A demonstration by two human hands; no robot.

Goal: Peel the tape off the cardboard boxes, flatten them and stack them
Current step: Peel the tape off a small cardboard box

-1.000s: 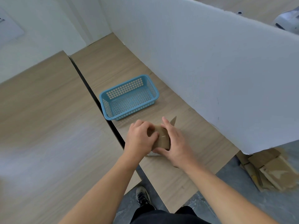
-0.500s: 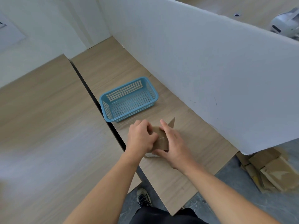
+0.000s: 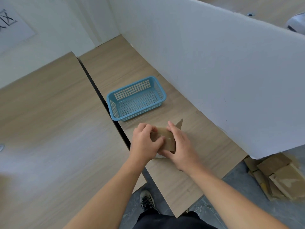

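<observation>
1. Left hand (image 3: pixel 145 143) clenches the left end of the small cardboard box (image 3: pixel 165 138). Its fingers curl over the top edge and the thumb lies on the top face.
2. Right hand (image 3: pixel 181 146) grasps the right side of the same box, fingers running along the far side and thumb tucked round the near lower corner.
3. Box sits low between both hands, over the right table (image 3: pixel 206 146) near its left edge. Cannot tell if it rests on the surface or is just lifted.
4. One flap (image 3: pixel 180 123) sticks up at the far right corner, past the right fingertips.
5. Small shiny glint on the top face; cannot tell if it is tape.
6. Pale scrap (image 3: pixel 158 156) shows under the near edge of the box; too hidden to identify.
7. Blue basket (image 3: pixel 110 103) stands on the same table, just beyond the hands and apart from the box.
8. Left table (image 3: pixel 49 113) lies alongside, with a dark gap between the two tops.
9. White partition (image 3: pixel 214 63) runs along the right table's far side.
10. Pile of brown cardboard (image 3: pixel 280 177) lies on the floor to the right, below the partition's end.
11. Shoe (image 3: pixel 146 199) on the grey floor between the forearms.
</observation>
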